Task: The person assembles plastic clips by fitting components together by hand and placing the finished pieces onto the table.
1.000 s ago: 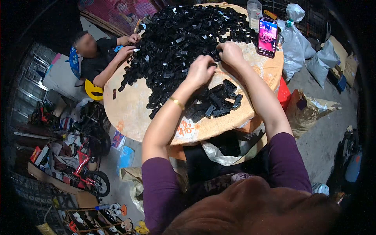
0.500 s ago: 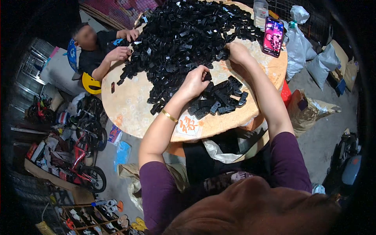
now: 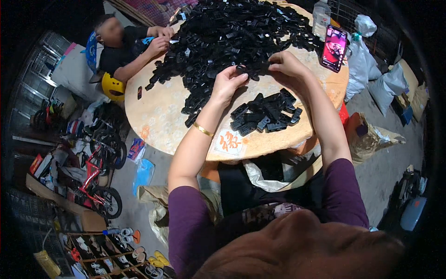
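Drawn closer together: left hand [image 3: 226, 86] pinches a black piece [image 3: 241, 68]; right hand [image 3: 288, 64], can't tell; orange writing [image 3: 230, 141] marks tablecloth [image 3: 160, 123].

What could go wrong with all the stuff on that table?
The small pile of black pieces lies near the front edge of the table, between the person's arms, so a bump might knock some pieces onto the floor.

The phone is propped up near the right edge; it could tip over if something knocks it.

The big black heap is close to the small pile, so the left hand might accidentally mix them.
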A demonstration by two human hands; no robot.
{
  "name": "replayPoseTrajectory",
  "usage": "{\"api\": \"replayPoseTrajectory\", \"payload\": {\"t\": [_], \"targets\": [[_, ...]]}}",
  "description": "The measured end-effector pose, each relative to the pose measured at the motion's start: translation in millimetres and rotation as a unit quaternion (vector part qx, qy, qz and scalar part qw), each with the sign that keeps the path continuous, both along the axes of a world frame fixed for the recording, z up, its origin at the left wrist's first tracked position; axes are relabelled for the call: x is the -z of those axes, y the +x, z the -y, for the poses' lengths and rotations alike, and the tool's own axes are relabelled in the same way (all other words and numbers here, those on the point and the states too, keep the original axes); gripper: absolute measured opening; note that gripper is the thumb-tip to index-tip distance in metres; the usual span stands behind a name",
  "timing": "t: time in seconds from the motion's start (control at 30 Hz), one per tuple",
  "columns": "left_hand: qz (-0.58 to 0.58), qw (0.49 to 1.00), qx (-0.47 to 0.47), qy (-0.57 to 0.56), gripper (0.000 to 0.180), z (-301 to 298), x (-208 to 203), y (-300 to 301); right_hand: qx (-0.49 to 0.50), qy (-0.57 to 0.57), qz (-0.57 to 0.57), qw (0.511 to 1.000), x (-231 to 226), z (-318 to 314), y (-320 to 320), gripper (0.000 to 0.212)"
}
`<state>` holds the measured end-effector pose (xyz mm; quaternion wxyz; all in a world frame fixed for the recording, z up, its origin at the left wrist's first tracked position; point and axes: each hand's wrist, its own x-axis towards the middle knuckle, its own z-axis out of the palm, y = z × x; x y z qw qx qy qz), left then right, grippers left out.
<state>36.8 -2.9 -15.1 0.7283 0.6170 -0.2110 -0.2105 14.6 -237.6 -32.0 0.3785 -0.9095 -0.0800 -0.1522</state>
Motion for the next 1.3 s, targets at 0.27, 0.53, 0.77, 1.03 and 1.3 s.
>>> {"api": "replayPoseTrajectory", "payload": {"t": [0.27, 0.53, 0.77, 1.03, 1.3], "targets": [[0.112, 0.993, -0.016, 0.035, 0.030, -3.2, 4.5, 2.4, -0.060, 0.046, -0.121, 0.990, -27.9, -57.6, -19.2, 0.021], [0.058, 0.998, 0.026, 0.025, 0.029, -6.1, -4.8, 3.7, -0.125, 0.077, -0.114, 0.983, -24.1, -50.6, -14.8, 0.020], [0.158, 0.984, 0.000, 0.081, 0.027, -9.2, -11.2, 2.8, -0.087, 0.056, -0.070, 0.992, -20.4, -59.9, -15.1, 0.022], [0.253, 0.954, -0.039, 0.155, 0.031, -6.2, -4.0, 1.9, -0.035, -0.102, 0.051, 0.993, -25.4, -70.5, -21.9, 0.020], [0.030, 0.996, -0.048, -0.065, 0.040, 3.7, -5.6, -6.1, -0.021, -0.096, 0.192, 0.977, -24.1, -78.9, -26.6, 0.026]]}}
